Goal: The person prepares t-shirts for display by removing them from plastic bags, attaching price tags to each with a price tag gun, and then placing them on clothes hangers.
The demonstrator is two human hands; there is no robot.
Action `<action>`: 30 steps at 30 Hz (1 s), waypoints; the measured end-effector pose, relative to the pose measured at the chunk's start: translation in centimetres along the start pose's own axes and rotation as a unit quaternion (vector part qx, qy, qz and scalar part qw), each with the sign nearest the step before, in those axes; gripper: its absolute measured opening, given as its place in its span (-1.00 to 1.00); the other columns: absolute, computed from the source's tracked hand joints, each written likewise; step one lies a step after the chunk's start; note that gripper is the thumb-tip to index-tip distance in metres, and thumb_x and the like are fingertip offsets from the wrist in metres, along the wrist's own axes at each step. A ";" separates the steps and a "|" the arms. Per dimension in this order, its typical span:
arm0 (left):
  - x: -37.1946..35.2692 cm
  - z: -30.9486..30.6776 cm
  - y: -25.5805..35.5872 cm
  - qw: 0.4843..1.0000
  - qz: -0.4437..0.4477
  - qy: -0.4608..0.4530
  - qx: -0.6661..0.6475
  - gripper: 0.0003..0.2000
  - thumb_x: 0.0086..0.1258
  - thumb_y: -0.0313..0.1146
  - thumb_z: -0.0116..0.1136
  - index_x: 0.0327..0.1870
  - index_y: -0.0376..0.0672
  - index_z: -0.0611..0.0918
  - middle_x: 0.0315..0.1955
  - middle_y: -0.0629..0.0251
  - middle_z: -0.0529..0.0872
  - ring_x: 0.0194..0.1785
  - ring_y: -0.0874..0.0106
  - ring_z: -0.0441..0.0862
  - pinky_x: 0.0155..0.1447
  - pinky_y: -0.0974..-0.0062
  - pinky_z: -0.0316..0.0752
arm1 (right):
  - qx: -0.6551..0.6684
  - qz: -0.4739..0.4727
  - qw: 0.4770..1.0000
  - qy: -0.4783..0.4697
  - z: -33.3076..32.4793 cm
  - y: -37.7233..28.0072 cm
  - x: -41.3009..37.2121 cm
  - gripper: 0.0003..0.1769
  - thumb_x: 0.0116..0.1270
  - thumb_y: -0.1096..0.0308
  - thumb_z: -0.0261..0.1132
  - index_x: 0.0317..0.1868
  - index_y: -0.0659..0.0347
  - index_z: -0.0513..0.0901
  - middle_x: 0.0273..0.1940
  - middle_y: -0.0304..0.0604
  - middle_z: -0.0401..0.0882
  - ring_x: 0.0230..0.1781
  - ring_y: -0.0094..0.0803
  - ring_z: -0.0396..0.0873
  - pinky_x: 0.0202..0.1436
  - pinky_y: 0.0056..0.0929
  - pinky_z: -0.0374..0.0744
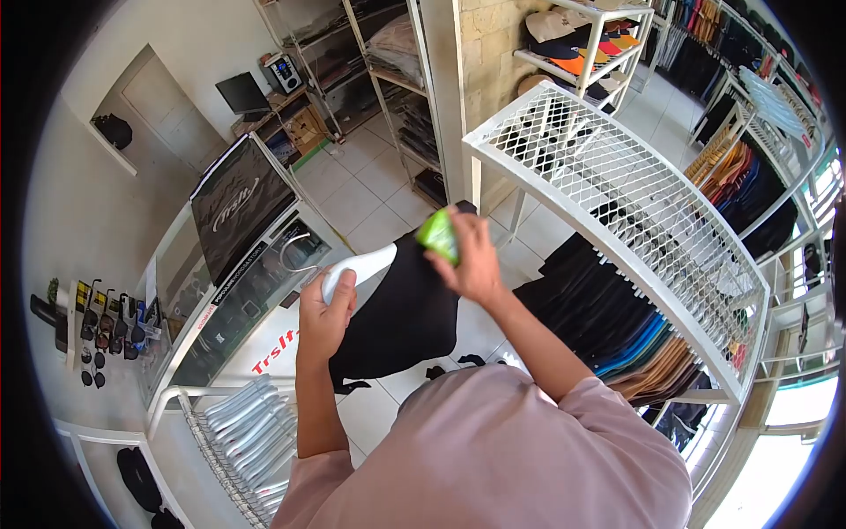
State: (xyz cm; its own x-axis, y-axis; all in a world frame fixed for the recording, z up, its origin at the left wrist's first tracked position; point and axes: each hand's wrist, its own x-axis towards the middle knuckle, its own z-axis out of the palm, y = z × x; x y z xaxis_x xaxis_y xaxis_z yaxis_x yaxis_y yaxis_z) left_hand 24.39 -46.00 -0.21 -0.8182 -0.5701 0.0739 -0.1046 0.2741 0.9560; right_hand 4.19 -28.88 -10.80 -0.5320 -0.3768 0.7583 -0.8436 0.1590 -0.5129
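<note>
Garment [397, 309] and hanger [365, 268] are held up in mid-air, no desk under them, between the lettered edge of the glass counter [231, 284] and the long near edge of the mesh-topped rack [608, 256]. The left hand [326, 304] is closed around the bare white end of the hanger, thumb along the top, with a thin wire hook [297, 253] showing just beyond it toward the counter. Black fabric covers the hanger's far part and drops loose below. The right hand [473, 260] grips a small bright green object [439, 236] against the upper edge of the cloth; its exact kind is too blurred to tell, and how firmly it presses I cannot tell.

To do this well, I would keep the left grip firm near the bare end, so the hanger does not twist under the other hand's push. Work the green object along the cloth in short, light, even strokes, starting at the top edge and going down. Dragging hard could pull the fabric off the hanger's far end. The lower part hangs slack, so it probably needs drawing taut first. Keep the hem clear of the rack's near corner.
</note>
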 end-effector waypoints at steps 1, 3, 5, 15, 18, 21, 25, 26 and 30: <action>0.0 -0.3 -0.1 1.000 0.019 0.008 0.022 -0.64 0.69 -0.11 0.24 0.00 -0.33 0.75 -0.54 0.43 0.59 -0.53 0.64 0.46 -0.44 0.57 0.33 | -0.027 0.109 0.994 0.005 0.5 1.6 0.2 -0.16 0.42 0.03 0.52 0.59 0.14 0.41 0.22 0.18 0.48 0.08 0.23 0.67 0.11 0.05 0.73; -0.1 -0.8 -0.7 0.996 0.056 0.031 0.063 -0.67 0.63 -0.18 0.31 0.05 -0.35 0.78 -0.51 0.38 0.68 -0.49 0.60 0.51 -0.38 0.54 0.40 | -0.045 0.233 0.971 0.028 0.3 4.8 0.2 -0.22 0.48 0.07 0.48 0.57 0.20 0.42 0.18 0.22 0.50 0.07 0.22 0.65 0.14 0.06 0.68; -0.7 -0.7 -0.8 0.975 0.178 0.051 0.125 -0.73 0.56 -0.29 0.38 0.03 -0.35 0.80 -0.41 0.32 0.77 -0.46 0.57 0.55 -0.33 0.50 0.45 | -0.021 0.250 0.966 0.066 -0.9 4.9 0.8 -0.27 0.49 0.17 0.43 0.56 0.28 0.44 0.12 0.23 0.54 0.06 0.20 0.60 0.21 0.03 0.60; -1.3 -0.4 -1.0 0.916 0.291 0.050 0.271 -0.62 0.28 -0.53 0.52 0.16 -0.15 0.83 -0.35 0.15 0.80 -0.39 0.22 0.70 -0.24 0.40 0.56 | -0.032 0.208 0.976 -0.051 -0.7 1.8 2.5 -0.22 0.43 0.21 0.38 0.59 0.29 0.42 0.14 0.32 0.54 0.09 0.27 0.65 0.22 0.02 0.65; -1.6 -1.8 -1.8 0.884 0.326 0.038 0.334 -0.54 0.17 -0.59 0.50 0.17 -0.14 0.83 -0.39 0.18 0.75 -0.41 0.22 0.68 -0.27 0.36 0.56 | -0.030 0.205 0.977 -0.047 -1.9 3.7 3.3 -0.22 0.46 0.11 0.39 0.60 0.21 0.42 0.18 0.33 0.54 0.09 0.28 0.70 0.16 0.07 0.70; -1.8 -1.5 -2.4 0.834 0.386 0.066 0.388 -0.37 -0.01 -0.61 0.39 0.24 -0.03 0.82 -0.41 0.30 0.67 -0.39 0.28 0.65 -0.29 0.33 0.56 | 0.048 0.098 0.990 -0.086 -3.7 -2.7 5.1 -0.17 0.44 0.16 0.44 0.64 0.20 0.39 0.21 0.29 0.56 0.14 0.23 0.67 0.25 0.00 0.66; -1.3 -2.4 -3.2 0.787 0.439 0.074 0.427 -0.39 0.00 -0.57 0.39 0.22 -0.01 0.84 -0.39 0.38 0.69 -0.40 0.35 0.62 -0.34 0.37 0.50 | 0.076 -0.088 0.984 -0.135 -3.2 -3.8 6.2 -0.22 0.44 0.14 0.52 0.57 0.18 0.47 0.19 0.13 0.64 0.14 0.17 0.67 0.23 -0.05 0.67; -1.4 -2.8 -3.4 0.780 0.442 0.077 0.436 -0.42 0.02 -0.56 0.42 0.19 -0.01 0.85 -0.38 0.38 0.71 -0.40 0.35 0.63 -0.34 0.37 0.49 | 0.057 -0.092 0.989 -0.096 -2.4 -1.6 6.6 -0.26 0.44 0.12 0.52 0.53 0.17 0.51 0.17 0.12 0.66 0.13 0.16 0.68 0.21 -0.05 0.68; -2.2 -3.6 -4.3 0.772 0.453 0.082 0.438 -0.43 0.02 -0.48 0.45 0.19 -0.03 0.85 -0.39 0.37 0.69 -0.39 0.37 0.61 -0.35 0.39 0.47 | -0.066 0.067 0.995 -0.029 -2.5 4.1 7.1 -0.39 0.43 0.24 0.51 0.45 0.13 0.60 0.15 0.14 0.67 0.06 0.18 0.72 0.14 0.01 0.70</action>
State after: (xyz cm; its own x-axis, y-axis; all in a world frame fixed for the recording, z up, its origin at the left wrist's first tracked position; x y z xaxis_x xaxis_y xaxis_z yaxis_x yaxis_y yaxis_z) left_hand 28.67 -48.77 -3.43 -0.7046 0.0932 0.7034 0.0675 0.9956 -0.0642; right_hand -3.26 -28.64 -6.54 -0.6393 -0.3950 0.6598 -0.7690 0.3295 -0.5478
